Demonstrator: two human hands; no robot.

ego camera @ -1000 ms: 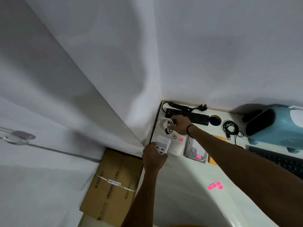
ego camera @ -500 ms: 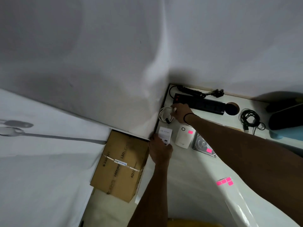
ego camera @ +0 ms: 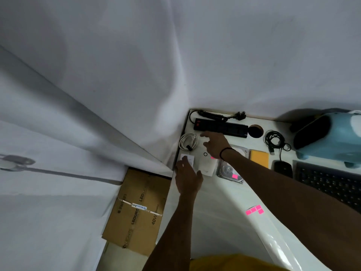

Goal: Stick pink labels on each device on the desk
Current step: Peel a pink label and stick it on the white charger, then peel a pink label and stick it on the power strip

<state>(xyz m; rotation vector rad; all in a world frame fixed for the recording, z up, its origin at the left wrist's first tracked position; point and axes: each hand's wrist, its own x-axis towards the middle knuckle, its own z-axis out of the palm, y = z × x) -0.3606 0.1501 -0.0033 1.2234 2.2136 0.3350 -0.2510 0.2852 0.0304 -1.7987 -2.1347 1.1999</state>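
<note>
I've let go of the white cable (ego camera: 188,141), both hands open: right hand (ego camera: 215,144) hovering, left hand (ego camera: 188,178) steadying the charger (ego camera: 188,160).

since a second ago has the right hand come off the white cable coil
Yes. The right hand has left the white cable coil, shifting right, and is now open below the power strip.

Glossy white desk (ego camera: 214,222), matt cardboard box (ego camera: 136,210), shiny metal hard drive (ego camera: 228,172)
</note>
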